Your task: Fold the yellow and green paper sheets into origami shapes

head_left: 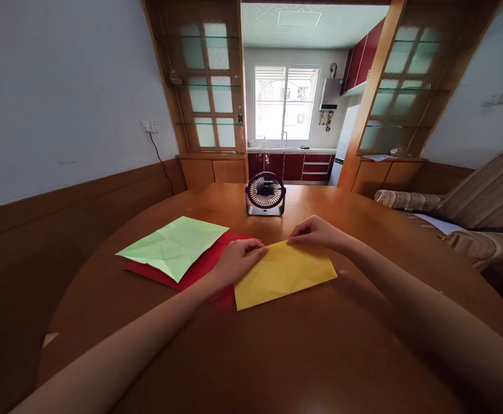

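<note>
- A rounded, glossy brown worktop (286, 356) fills the foreground, its near edge out of view. Two bare forearms reach in over it from the lower corners of the view.
- Yellow paper (288, 267), lightly creased, lies around the middle of the worktop, with one long side facing the near edge.
- The left hand (236, 261) rests at the paper's far left corner, thumb and forefinger close together; I cannot tell whether this grip pinches the sheet or only presses it.
- The right hand (316, 231) has its grip clamped on the yellow paper's far side, thumb and fingertips meeting there.
- Red paper (217, 251) lies to the left, partly hidden by the left hand; its right part appears to run under the yellow paper.
- Light green paper (176, 244), marked by crossing creases, lies on top of the red, towards the worktop's left edge.
- A small dark fan (266, 191) stands upright near the far edge, on its stand.
- Past the right edge is a striped armchair (493, 195).
- Farthest off, a kitchen with dark red cabinets (292, 167) sits below a bright window (269, 103).
</note>
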The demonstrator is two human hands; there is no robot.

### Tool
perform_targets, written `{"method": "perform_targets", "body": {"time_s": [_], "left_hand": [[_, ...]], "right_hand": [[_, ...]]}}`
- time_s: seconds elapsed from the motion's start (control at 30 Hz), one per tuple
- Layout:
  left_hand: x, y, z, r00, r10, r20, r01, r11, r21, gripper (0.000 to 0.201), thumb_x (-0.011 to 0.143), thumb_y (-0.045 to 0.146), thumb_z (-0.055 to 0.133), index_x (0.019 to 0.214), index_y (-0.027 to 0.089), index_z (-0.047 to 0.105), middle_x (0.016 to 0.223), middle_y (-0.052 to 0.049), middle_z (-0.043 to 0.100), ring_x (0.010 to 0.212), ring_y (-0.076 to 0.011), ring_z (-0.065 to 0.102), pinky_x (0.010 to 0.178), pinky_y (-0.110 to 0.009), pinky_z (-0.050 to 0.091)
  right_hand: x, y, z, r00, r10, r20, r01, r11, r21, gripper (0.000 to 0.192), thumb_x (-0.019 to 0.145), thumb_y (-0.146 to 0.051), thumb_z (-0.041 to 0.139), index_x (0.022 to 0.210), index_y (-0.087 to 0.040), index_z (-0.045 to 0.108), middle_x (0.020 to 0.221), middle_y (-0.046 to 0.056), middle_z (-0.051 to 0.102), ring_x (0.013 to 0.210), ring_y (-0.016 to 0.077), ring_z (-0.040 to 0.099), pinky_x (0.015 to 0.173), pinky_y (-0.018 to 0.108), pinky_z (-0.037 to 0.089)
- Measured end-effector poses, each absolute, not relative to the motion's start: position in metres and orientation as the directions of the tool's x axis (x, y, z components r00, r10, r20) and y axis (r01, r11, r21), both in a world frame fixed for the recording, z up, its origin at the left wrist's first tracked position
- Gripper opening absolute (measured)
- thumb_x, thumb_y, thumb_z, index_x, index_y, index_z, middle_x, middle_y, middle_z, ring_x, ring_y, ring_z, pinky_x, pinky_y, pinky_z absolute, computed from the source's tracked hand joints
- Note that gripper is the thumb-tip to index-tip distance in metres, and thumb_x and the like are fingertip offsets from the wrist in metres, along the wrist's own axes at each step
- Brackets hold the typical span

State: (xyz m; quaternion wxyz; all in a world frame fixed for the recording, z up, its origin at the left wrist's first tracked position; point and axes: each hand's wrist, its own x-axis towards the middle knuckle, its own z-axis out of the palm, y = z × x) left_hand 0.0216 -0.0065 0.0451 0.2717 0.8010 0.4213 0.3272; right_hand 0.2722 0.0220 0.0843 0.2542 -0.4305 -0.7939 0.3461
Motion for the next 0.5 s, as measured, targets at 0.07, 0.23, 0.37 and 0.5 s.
{"method": "perform_targets", "body": {"time_s": [0.07, 0.23, 0.37, 0.5], "left_hand": [[0.021, -0.005, 0.047, 0.416, 0.853, 0.315, 0.511, -0.506, 0.694, 0.032, 0.092, 0.043, 0.049, 0.089, 0.02, 0.071, 0.087, -0.003, 0.072, 0.078, -0.0187, 0.062, 0.064, -0.027, 0.044], [0.021, -0.007, 0.052, 0.412, 0.832, 0.37, 0.664, -0.553, 0.503, 0.026, 0.091, 0.036, 0.05, 0.09, 0.021, 0.072, 0.093, -0.004, 0.073, 0.086, -0.0217, 0.063, 0.077, -0.033, 0.045], [0.027, -0.017, 0.056, 0.491, 0.761, 0.424, 0.686, -0.638, 0.349, 0.03, 0.095, 0.036, 0.043, 0.099, 0.02, 0.069, 0.097, -0.005, 0.072, 0.091, -0.0224, 0.062, 0.085, -0.038, 0.042], [0.03, -0.024, 0.06, 0.471, 0.81, 0.348, 0.636, -0.586, 0.503, 0.036, 0.097, 0.04, 0.04, 0.085, 0.018, 0.066, 0.083, -0.003, 0.069, 0.075, -0.0187, 0.06, 0.064, -0.028, 0.04]], "right_hand": [[0.273, 0.022, 0.086, -0.478, 0.875, 0.078, 0.471, 0.33, -0.818, 0.025, 0.07, -0.041, 0.075, 0.075, -0.016, 0.076, 0.071, 0.004, 0.07, 0.062, 0.0125, 0.058, 0.057, 0.025, 0.043], [0.264, 0.018, 0.083, -0.478, 0.87, 0.121, 0.428, 0.351, -0.833, 0.022, 0.069, -0.04, 0.076, 0.073, -0.018, 0.077, 0.07, 0.003, 0.071, 0.063, 0.0129, 0.06, 0.058, 0.025, 0.046], [0.25, 0.01, 0.078, -0.491, 0.848, 0.198, 0.413, 0.427, -0.804, 0.021, 0.071, -0.039, 0.074, 0.075, -0.019, 0.077, 0.074, 0.003, 0.073, 0.067, 0.0141, 0.062, 0.062, 0.026, 0.047], [0.244, 0.003, 0.079, -0.495, 0.842, 0.215, 0.413, 0.446, -0.794, 0.02, 0.072, -0.038, 0.074, 0.075, -0.019, 0.078, 0.074, 0.003, 0.074, 0.067, 0.0141, 0.062, 0.062, 0.026, 0.047]]}}
